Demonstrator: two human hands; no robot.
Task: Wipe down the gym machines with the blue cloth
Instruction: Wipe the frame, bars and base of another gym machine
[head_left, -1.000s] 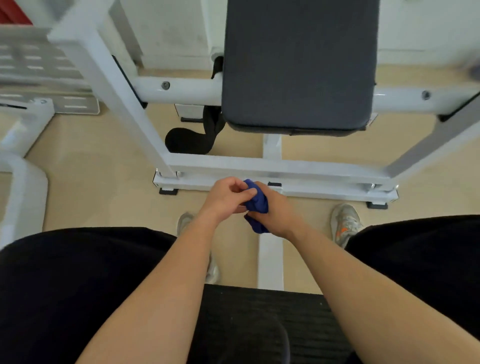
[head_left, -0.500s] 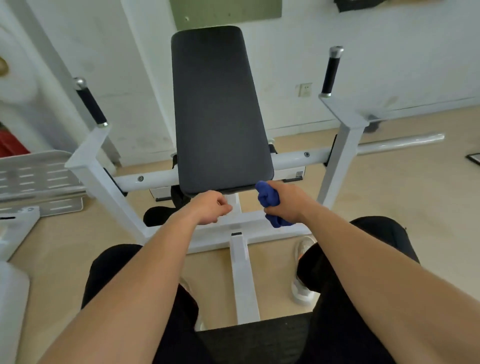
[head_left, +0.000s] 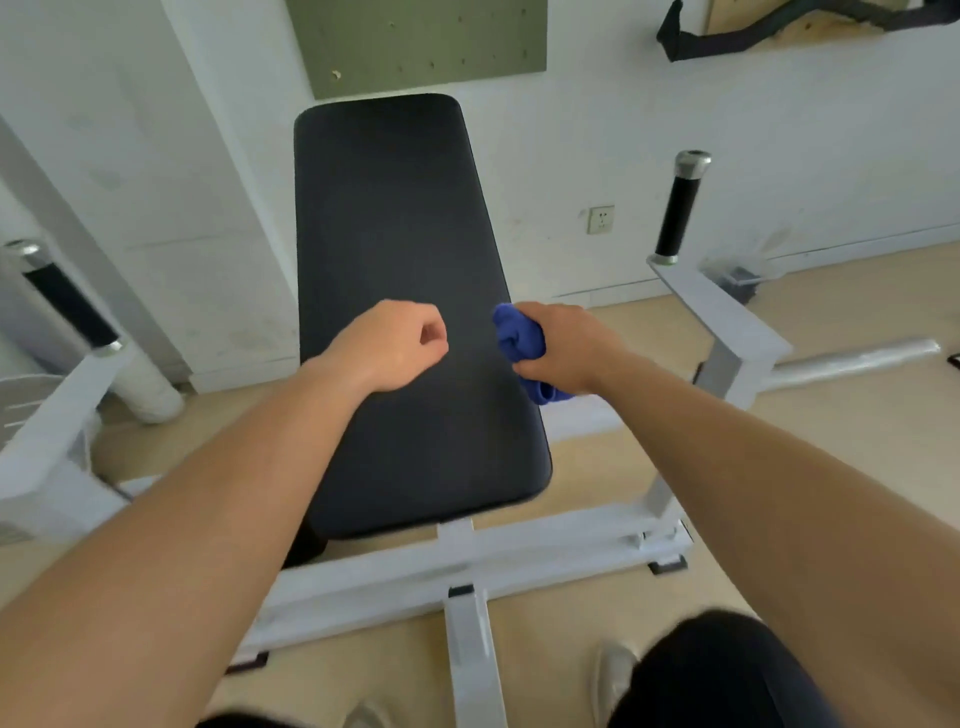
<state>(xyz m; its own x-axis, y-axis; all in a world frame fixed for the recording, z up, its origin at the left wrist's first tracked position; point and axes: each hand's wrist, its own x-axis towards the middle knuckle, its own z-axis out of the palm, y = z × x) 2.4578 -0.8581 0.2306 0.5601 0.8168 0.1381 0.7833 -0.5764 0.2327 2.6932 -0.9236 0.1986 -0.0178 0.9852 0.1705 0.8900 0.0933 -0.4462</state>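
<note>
A white-framed gym machine (head_left: 545, 551) stands before me with a long black pad (head_left: 400, 249) tilted up toward the wall. My right hand (head_left: 566, 345) is closed around a bunched blue cloth (head_left: 517, 338) at the pad's right edge, about halfway up. My left hand (head_left: 395, 345) hovers over the middle of the pad in a loose fist with nothing in it. Two black-gripped handles rise from the frame, the right handle (head_left: 680, 208) and the left handle (head_left: 67, 304).
A white wall with a socket (head_left: 601, 219) and a green panel (head_left: 421, 44) is close behind the pad. Another white machine part (head_left: 31, 467) sits at the left. A bare bar (head_left: 852, 358) juts right over tan floor. My legs and shoes are at the bottom.
My view has tilted up from the machine's base to the pad. Both hands have risen; the left hand let go of the cloth, which the right hand now holds alone by the pad's edge.
</note>
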